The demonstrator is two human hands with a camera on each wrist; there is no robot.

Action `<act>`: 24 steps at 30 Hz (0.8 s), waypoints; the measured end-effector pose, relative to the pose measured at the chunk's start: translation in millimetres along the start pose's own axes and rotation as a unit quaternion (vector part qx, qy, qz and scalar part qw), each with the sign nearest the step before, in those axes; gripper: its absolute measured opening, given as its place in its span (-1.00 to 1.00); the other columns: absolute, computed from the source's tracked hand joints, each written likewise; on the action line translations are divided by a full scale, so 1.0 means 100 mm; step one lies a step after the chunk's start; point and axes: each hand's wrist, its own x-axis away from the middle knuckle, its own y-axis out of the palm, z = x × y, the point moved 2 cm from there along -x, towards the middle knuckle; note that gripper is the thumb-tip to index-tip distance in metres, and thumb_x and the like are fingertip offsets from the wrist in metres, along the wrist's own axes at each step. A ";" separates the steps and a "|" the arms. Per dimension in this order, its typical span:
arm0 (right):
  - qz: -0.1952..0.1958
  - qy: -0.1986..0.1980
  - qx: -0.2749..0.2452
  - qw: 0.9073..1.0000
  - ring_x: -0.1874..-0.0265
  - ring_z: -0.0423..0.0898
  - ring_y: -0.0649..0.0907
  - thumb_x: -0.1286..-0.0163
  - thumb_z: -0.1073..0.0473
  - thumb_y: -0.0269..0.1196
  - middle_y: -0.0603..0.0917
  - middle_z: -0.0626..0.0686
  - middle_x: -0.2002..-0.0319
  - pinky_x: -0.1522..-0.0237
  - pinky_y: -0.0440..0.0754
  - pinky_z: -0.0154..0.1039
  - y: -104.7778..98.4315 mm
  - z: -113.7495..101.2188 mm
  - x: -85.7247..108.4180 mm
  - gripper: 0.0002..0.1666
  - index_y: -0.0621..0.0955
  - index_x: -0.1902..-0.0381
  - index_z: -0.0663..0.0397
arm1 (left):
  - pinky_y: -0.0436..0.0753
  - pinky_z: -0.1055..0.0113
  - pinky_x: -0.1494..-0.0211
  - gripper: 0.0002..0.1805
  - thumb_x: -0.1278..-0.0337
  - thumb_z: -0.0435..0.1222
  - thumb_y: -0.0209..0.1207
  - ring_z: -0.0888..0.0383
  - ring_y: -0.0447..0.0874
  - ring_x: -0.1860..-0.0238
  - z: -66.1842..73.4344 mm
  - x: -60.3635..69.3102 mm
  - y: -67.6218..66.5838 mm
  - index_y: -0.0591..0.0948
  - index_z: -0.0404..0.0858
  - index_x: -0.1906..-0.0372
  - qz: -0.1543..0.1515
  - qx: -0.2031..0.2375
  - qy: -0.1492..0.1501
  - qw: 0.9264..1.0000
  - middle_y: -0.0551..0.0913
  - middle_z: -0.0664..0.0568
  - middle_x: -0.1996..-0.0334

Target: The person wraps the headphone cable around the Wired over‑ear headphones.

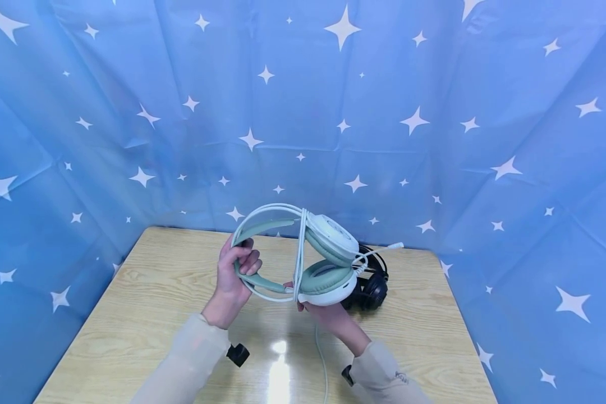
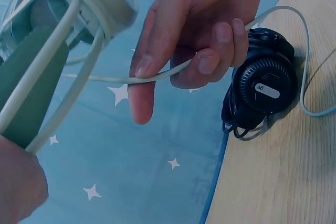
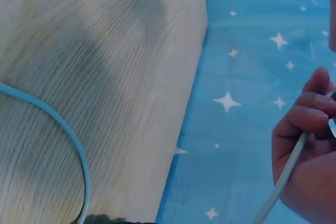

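Note:
A white and mint-green headset (image 1: 328, 280) is held up above the table, tilted on its side, with a microphone boom (image 1: 396, 246) sticking out to the right. My left hand (image 1: 234, 275) grips its headband (image 1: 262, 286), fingers curled round it. Loops of white cable (image 1: 300, 252) run round the headset beside the ear cups. Below the lower ear cup is my right hand (image 1: 328, 317), its fingers mostly hidden in the head view. In the left wrist view the right hand (image 2: 205, 24) pinches the cable (image 2: 118, 80) between thumb and fingers.
Black headphones (image 1: 373, 292) lie on the wooden table (image 1: 146, 303), behind the right hand. The cable's loose part (image 1: 320, 350) trails down toward the table's near side. A blue star-patterned curtain (image 1: 303, 112) stands at the back and sides.

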 end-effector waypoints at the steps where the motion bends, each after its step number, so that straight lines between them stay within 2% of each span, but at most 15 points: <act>1: 0.006 0.024 -0.002 1.000 0.48 -0.09 0.55 -0.49 0.49 0.06 0.63 0.15 0.48 0.34 0.44 -0.37 0.02 -0.01 0.00 -0.70 0.62 -0.09 0.42 | 0.18 0.55 0.64 -0.66 -0.07 -0.60 -0.28 0.27 0.03 0.70 0.00 0.00 0.00 0.43 -0.17 0.42 0.011 -0.009 0.004 1.000 0.15 0.14 0.66; 2: 0.008 0.039 0.006 0.999 0.50 0.01 0.54 -0.51 0.46 0.06 0.62 0.17 0.49 0.37 0.43 -0.32 0.03 -0.02 0.00 -0.74 0.63 -0.04 0.37 | 0.17 0.55 0.65 -0.67 -0.07 -0.60 -0.26 0.28 0.04 0.71 -0.01 0.00 0.00 0.42 -0.16 0.43 0.021 -0.016 0.008 1.000 0.17 0.14 0.67; 4: 0.013 0.053 0.006 0.999 0.50 0.04 0.53 -0.52 0.43 0.08 0.62 0.16 0.48 0.37 0.43 -0.30 0.04 -0.08 0.01 -0.81 0.64 0.09 0.24 | 0.18 0.56 0.65 -0.69 -0.07 -0.59 -0.23 0.30 0.07 0.72 -0.02 0.00 0.00 0.41 -0.15 0.43 0.037 -0.031 0.011 0.999 0.20 0.16 0.67; 7: 0.012 0.072 0.019 0.997 0.52 -0.13 0.47 -0.49 0.44 0.08 0.60 0.17 0.49 0.39 0.38 -0.35 0.06 -0.22 -0.01 -0.83 0.58 0.27 0.18 | 0.17 0.55 0.65 -0.71 -0.06 -0.58 -0.21 0.31 0.09 0.72 -0.04 0.00 0.02 0.40 -0.15 0.43 0.047 -0.039 0.010 0.998 0.22 0.18 0.67; 9: 0.007 0.081 0.026 0.996 0.51 -0.23 0.45 -0.48 0.46 0.08 0.60 0.20 0.50 0.37 0.36 -0.37 0.06 -0.34 -0.03 -0.81 0.56 0.31 0.17 | 0.16 0.55 0.64 -0.72 -0.06 -0.58 -0.19 0.32 0.10 0.72 -0.05 0.01 0.03 0.40 -0.14 0.44 0.050 -0.041 0.009 0.998 0.23 0.18 0.66; 11: 0.007 0.090 0.036 0.995 0.51 -0.25 0.44 -0.49 0.45 0.08 0.60 0.21 0.51 0.36 0.37 -0.36 0.07 -0.36 -0.04 -0.80 0.56 0.34 0.19 | 0.16 0.55 0.64 -0.73 -0.05 -0.58 -0.18 0.32 0.11 0.73 -0.06 0.01 0.04 0.39 -0.15 0.44 0.056 -0.046 0.013 0.997 0.23 0.18 0.66; 13: 0.010 0.094 0.041 0.995 0.51 -0.24 0.46 -0.52 0.42 0.08 0.59 0.15 0.53 0.36 0.39 -0.36 0.08 -0.32 -0.03 -0.81 0.60 0.29 0.21 | 0.16 0.55 0.65 -0.74 -0.04 -0.58 -0.16 0.32 0.12 0.73 -0.06 0.01 0.05 0.37 -0.15 0.42 0.066 -0.061 0.024 0.996 0.22 0.18 0.66; 16: 0.013 0.095 0.045 0.994 0.54 -0.20 0.50 -0.60 0.29 0.08 0.57 -0.01 0.56 0.40 0.45 -0.33 0.07 -0.17 0.03 -0.77 0.69 0.08 0.17 | 0.16 0.55 0.66 -0.76 -0.03 -0.59 -0.14 0.32 0.13 0.73 -0.05 0.01 0.05 0.35 -0.17 0.40 0.089 -0.087 0.044 0.991 0.22 0.18 0.67; 19: -0.003 0.095 0.048 0.994 0.55 -0.13 0.54 -0.66 0.19 0.04 0.53 -0.12 0.56 0.45 0.49 -0.31 0.06 -0.12 0.09 -0.68 0.69 -0.12 0.06 | 0.16 0.54 0.66 -0.76 -0.01 -0.60 -0.11 0.31 0.12 0.74 -0.05 0.00 0.05 0.35 -0.19 0.39 0.117 -0.105 0.060 0.986 0.22 0.17 0.68; 24: -0.027 0.113 0.050 0.992 0.54 -0.03 0.60 -0.69 0.08 0.00 0.52 -0.17 0.56 0.44 0.53 -0.31 0.05 -0.11 0.14 -0.65 0.69 -0.15 -0.03 | 0.15 0.52 0.67 -0.75 0.00 -0.63 -0.06 0.31 0.14 0.76 -0.07 0.01 0.06 0.38 -0.21 0.34 0.154 -0.134 0.079 0.976 0.24 0.17 0.71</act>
